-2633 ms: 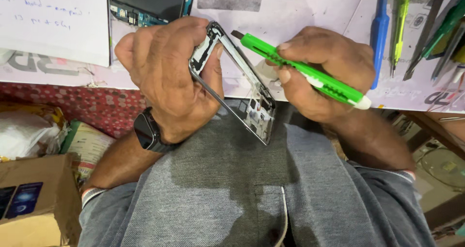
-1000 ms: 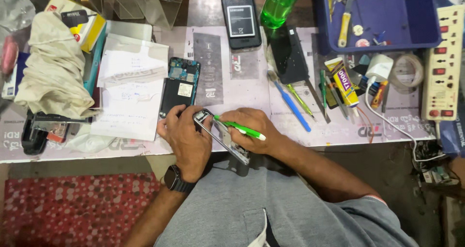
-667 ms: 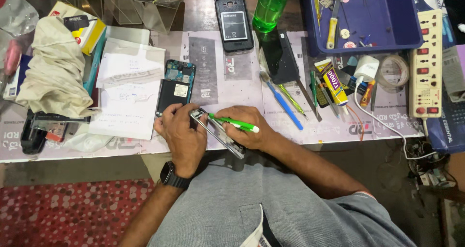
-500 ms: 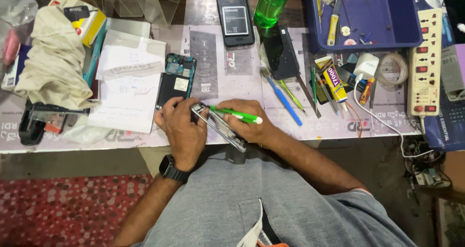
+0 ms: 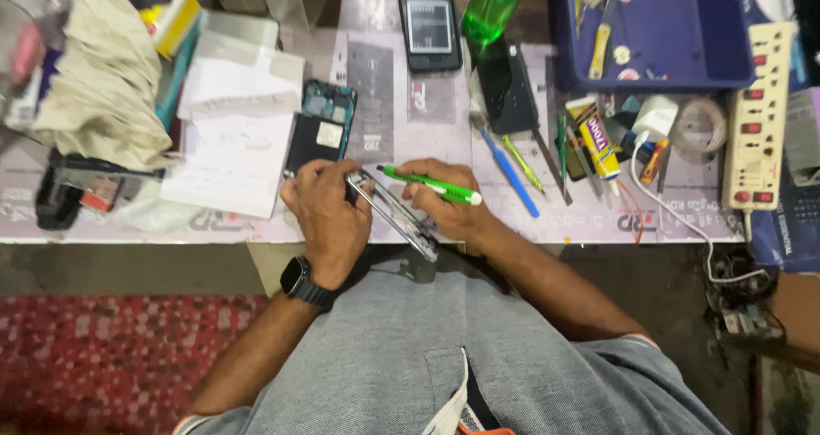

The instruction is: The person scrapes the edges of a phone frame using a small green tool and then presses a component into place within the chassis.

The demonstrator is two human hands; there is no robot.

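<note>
thin silver phone frame, tilted

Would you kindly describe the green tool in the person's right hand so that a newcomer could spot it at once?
Start at the pale work mat along the table's near edge, where the two hands meet. The left hand grips a phone frame, and the right hand holds the green tool over it. Unlike the loose blue tool lying further back, it is bright green, dark-tipped and held.

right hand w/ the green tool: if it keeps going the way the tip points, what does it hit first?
The right hand aims the green tool up-left. Its tip sits right at the phone frame held by the left hand, so probably that; depth is unclear.
</note>
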